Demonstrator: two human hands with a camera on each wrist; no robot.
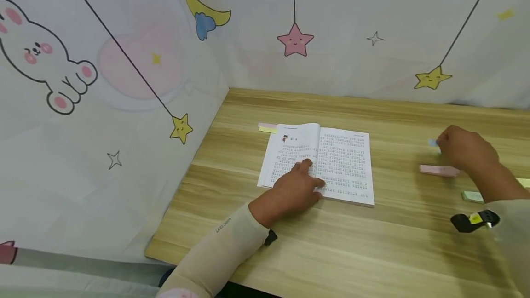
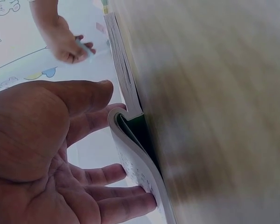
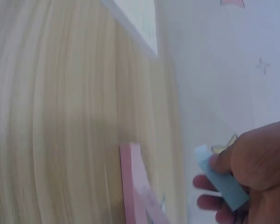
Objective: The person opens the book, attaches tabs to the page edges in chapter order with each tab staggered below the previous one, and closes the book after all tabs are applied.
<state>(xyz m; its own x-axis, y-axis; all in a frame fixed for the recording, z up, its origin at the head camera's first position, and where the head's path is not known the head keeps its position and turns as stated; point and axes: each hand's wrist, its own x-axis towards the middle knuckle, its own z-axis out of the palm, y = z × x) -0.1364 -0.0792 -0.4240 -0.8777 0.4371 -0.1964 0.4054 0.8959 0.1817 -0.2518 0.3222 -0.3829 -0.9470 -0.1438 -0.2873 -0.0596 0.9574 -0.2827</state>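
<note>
An open book point(image 1: 344, 164) with printed pages lies on the table. My left hand point(image 1: 296, 187) rests on it near the fold, fingers spread and fairly straight. In the left wrist view, the fingertips point(image 2: 142, 196) press the curved page side of the book point(image 2: 144, 175). A pink and a yellow sticky tab point(image 1: 267, 129) stick out from the book's upper left edge. To the right of the book, my right hand point(image 1: 469, 148) pinches a light blue sticky note point(image 3: 226, 186) between thumb and fingers. Whether it is one sheet or several cannot be told.
A pink sticky note pad point(image 1: 439, 170) lies just below my right hand, its top strip lifted in the right wrist view. A green pad point(image 1: 472, 196) and a yellow one point(image 1: 524, 182) are partly hidden by the right arm. A patterned cloth wall point(image 1: 339, 68) borders the wooden table point(image 1: 397, 252).
</note>
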